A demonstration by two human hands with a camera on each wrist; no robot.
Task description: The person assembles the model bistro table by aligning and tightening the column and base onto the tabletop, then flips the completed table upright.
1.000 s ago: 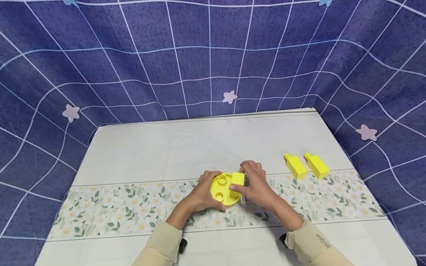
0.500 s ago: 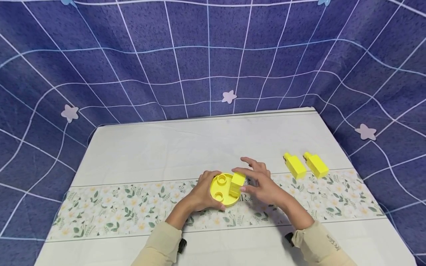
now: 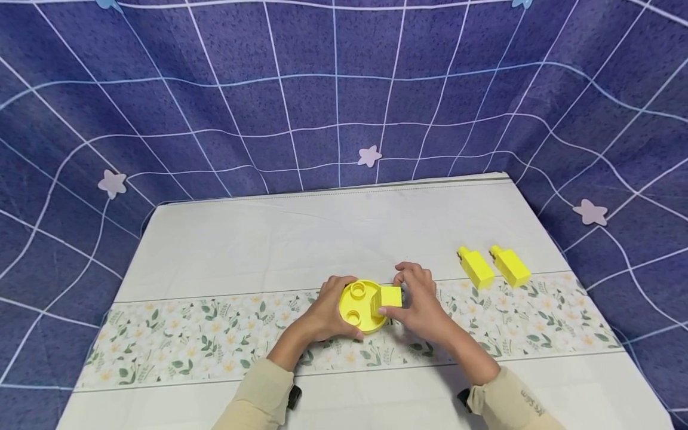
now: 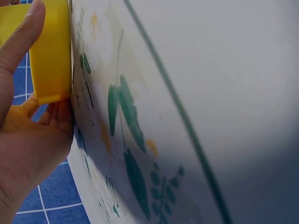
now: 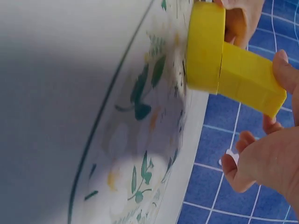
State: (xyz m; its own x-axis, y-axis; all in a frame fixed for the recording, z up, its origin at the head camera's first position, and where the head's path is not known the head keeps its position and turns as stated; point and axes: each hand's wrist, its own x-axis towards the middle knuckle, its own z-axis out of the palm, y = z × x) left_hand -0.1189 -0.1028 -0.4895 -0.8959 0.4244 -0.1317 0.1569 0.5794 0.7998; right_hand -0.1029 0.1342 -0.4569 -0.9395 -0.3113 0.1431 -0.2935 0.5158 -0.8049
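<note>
A round yellow plate with a raised rim (image 3: 366, 307) lies on the table at the middle of the head view. Two ring-shaped sockets show on its left half. My left hand (image 3: 324, 313) grips the plate's left side, thumb near the front and fingers at the back. A yellow rectangular block (image 3: 390, 296) stands up from the plate's right half, leaning right. My right hand (image 3: 421, 304) holds its upper end between thumb and fingers. In the right wrist view the block (image 5: 247, 77) meets the plate (image 5: 204, 51); its inner end is hidden.
Two more yellow blocks, each with a peg at one end, lie to the right: one nearer (image 3: 477, 270), one farther right (image 3: 512, 267). The table (image 3: 258, 239) has a white cover with a floral band. A blue gridded curtain (image 3: 312, 101) hangs around its back and sides.
My right hand loosened around the block, shifted its fingers and took hold of it again. The block's top has tipped to the right. My left hand and the plate have stayed put.
</note>
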